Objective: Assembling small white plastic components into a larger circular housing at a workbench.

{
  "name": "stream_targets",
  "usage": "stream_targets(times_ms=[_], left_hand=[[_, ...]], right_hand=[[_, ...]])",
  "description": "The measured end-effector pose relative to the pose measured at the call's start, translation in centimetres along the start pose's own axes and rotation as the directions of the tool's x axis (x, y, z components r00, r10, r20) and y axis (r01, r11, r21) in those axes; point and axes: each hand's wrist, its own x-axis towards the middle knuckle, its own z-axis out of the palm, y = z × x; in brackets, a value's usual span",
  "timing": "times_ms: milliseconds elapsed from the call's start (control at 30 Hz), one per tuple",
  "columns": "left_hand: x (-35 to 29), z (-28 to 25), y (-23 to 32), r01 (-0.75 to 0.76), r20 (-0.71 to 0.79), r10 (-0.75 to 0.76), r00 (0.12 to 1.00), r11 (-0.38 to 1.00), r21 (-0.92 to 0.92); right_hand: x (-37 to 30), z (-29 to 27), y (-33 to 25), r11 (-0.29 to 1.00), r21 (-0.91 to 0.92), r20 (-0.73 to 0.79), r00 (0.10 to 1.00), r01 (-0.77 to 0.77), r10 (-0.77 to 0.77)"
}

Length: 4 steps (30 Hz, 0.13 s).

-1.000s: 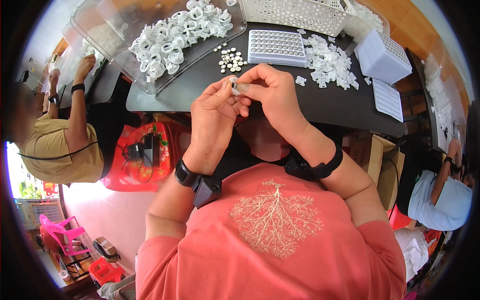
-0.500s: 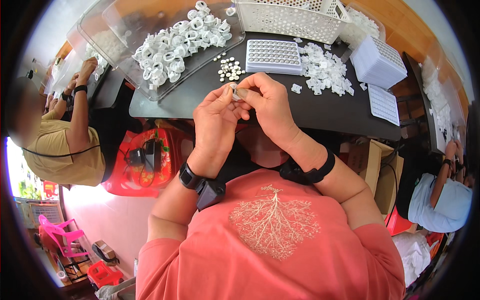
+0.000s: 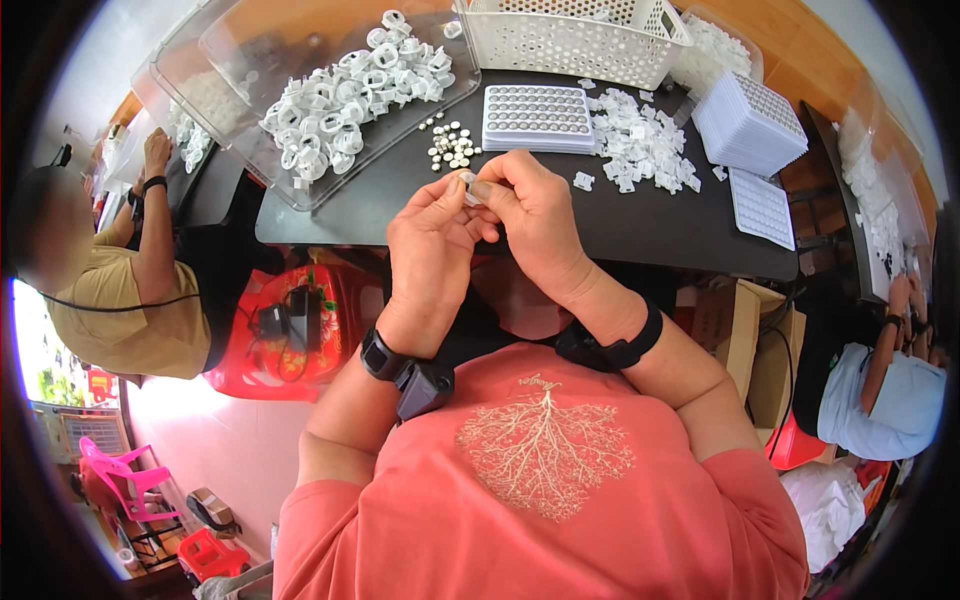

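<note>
Both my hands meet above the near edge of the black table. Between the thumb and fingers of my left hand is a small white plastic part. My right hand pinches the same part from the other side, and its fingers hide most of it. Just beyond my fingers lie loose silvery button cells. A stack of white trays filled with round cells stands behind them. To its right is a heap of small white plastic pieces.
A clear bin of white ring-shaped parts stands at the left. A white perforated basket is at the back. More stacked trays and a flat tray lie to the right. Co-workers sit at left and right.
My hands stay together on the white part, with only slight finger movement. The view has shifted a little. At left, the co-worker's raised hand has moved slightly.
</note>
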Motion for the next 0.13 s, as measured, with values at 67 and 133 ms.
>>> stream_targets(times_ms=[67, 133], left_hand=[[0.03, 0.11, -0.03, 0.005, -0.015, -0.005, 1.000, 1.000, -0.005], [0.14, 0.19, -0.13, 0.012, -0.025, -0.012, 1.000, 1.000, -0.003]], right_hand=[[0.24, -0.32, -0.08, 0.991, 0.097, 0.051, 0.994, -0.097, 0.092], [0.76, -0.96, 0.46, 0.955, 0.193, 0.167, 0.966, -0.227, 0.196]])
